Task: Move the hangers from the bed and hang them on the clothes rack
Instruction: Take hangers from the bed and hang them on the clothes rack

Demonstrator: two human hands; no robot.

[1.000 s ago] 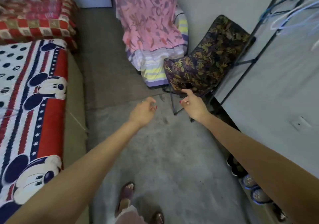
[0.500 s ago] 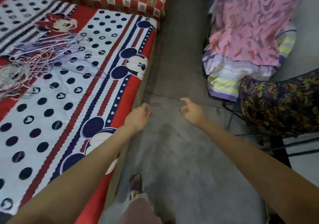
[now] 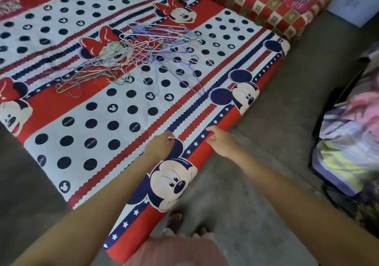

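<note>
We now face the bed [image 3: 114, 122] far more squarely than half a second ago: its cartoon-mouse sheet fills most of the view, where before it took up only the left half. Our left hand [image 3: 159, 145] hangs over the sheet's near edge with its fingers loosely curled and nothing in them. Our right hand [image 3: 220, 142] is just beside it, over the starred blue border, forefinger stretched forward and the other fingers bent, also holding nothing. Both hands keep the same pose as before.

The pile of wire hangers [image 3: 141, 48], pastel purple, pink, blue and green, lies tangled on the sheet well ahead of both hands and a little to the left of them. Earlier it sat at the far left edge of view; now it is near the middle top. One purple hanger [image 3: 194, 81] trails out of the heap toward our right hand.

A red checked folded quilt [image 3: 266, 5] lies beyond the bed's far corner, ahead and to the right of the hands. The striped and pink cloth heap [image 3: 346, 142] has slid to the right edge, well apart from our right hand. Our sandalled feet [image 3: 174, 219] show on the concrete floor [image 3: 276, 105] below our forearms.
</note>
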